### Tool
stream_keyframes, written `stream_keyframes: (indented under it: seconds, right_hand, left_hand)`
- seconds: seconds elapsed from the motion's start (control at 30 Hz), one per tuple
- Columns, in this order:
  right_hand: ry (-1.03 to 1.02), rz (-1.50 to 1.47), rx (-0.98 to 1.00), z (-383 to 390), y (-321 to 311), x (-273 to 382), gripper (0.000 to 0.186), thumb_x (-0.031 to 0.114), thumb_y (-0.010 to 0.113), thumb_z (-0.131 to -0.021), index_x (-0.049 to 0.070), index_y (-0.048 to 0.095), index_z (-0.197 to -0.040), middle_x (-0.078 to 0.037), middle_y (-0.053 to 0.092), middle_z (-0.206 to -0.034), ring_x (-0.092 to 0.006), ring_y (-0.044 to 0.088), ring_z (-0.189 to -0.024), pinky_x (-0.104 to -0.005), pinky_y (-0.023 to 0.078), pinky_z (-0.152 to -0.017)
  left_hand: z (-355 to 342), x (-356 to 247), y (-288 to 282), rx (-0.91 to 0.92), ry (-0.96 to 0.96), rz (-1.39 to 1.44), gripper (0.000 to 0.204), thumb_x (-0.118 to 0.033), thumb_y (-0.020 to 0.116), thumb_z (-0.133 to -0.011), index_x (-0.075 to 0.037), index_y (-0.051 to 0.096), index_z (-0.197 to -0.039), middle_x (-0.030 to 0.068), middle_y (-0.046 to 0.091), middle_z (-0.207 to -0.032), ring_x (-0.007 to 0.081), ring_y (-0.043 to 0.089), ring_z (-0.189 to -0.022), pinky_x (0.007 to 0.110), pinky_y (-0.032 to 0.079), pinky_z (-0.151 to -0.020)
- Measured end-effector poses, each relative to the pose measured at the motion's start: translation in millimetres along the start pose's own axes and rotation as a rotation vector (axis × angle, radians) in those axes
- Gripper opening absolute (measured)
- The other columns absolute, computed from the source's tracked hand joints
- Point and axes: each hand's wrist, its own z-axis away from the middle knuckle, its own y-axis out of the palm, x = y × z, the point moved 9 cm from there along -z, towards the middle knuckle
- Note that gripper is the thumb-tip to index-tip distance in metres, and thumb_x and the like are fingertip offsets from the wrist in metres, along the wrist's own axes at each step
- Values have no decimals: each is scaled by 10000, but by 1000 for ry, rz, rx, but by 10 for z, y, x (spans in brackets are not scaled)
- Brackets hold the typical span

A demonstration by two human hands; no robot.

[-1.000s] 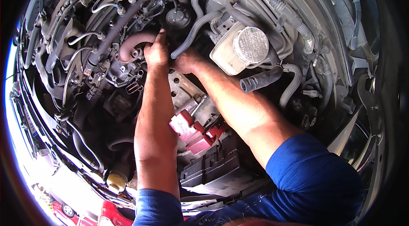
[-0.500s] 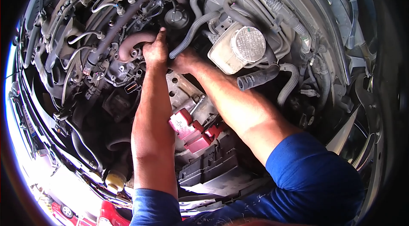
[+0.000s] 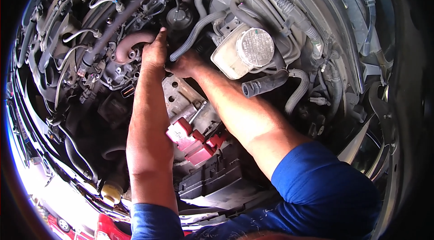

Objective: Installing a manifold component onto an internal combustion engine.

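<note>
My left hand (image 3: 154,52) reaches into the engine bay beside a rust-coloured curved pipe (image 3: 129,46), one digit pointing up and the others curled in, on something hidden. My right hand (image 3: 184,65) is lower and to the right, partly under a braided hose (image 3: 192,36); its fingers are hidden in shadow. Below both hands lies a metal bracket with holes (image 3: 178,91), and red plastic covers (image 3: 194,143) sit between my forearms. A translucent reservoir with a round cap (image 3: 253,48) is right of my right hand.
An open-ended black hose (image 3: 262,85) lies just above my right forearm. Dense pipes and wiring fill the upper left. A black box (image 3: 210,176) sits near the bottom, a yellowish container (image 3: 111,192) at lower left. A red vehicle (image 3: 63,226) shows beyond the front edge.
The whole view, arms and engine parts together, has shifted slightly left and up in the picture. Both hands stay at the same places among the parts, with little visible change.
</note>
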Motion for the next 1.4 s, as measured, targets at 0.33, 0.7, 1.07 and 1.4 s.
stream_keyframes:
  seconds: [0.33, 0.7, 1.07, 1.4]
  right_hand:
    - [-95, 107, -13, -28, 63, 125, 556, 268, 667, -817, 121, 550, -1340, -140, 599, -1329, -330, 561, -1220, -423, 445, -1040]
    - [-76, 66, -74, -34, 95, -68, 599, 341, 707, -803, 54, 564, -1310, -211, 526, -1373, -383, 441, -1314, -501, 316, -1132]
    - [64, -68, -74, -48, -54, 96, 441, 247, 727, -765, 32, 640, -1141, -211, 646, -1162, -389, 579, -1141, -491, 449, -991]
    - [-132, 142, -186, 3, -243, 359, 534, 267, 804, -698, 51, 650, -1161, -165, 645, -1200, -354, 565, -1161, -508, 408, -1023]
  left_hand:
    - [-180, 264, 8, 176, -52, 320, 663, -521, 596, -948, 33, 548, -1310, 141, 640, -1231, 259, 588, -1098, 393, 451, -993]
    - [-183, 252, 149, 216, -69, 429, 550, -478, 575, -970, -3, 619, -1245, 129, 667, -1200, 271, 599, -1104, 377, 452, -998]
    - [-80, 205, 57, 220, -25, 515, 735, -478, 655, -926, 71, 470, -1378, 179, 565, -1344, 273, 543, -1198, 389, 417, -1045]
    - [-258, 298, 74, 281, 1, 459, 798, -552, 654, -892, 69, 498, -1369, 219, 515, -1404, 300, 487, -1278, 428, 379, -1080]
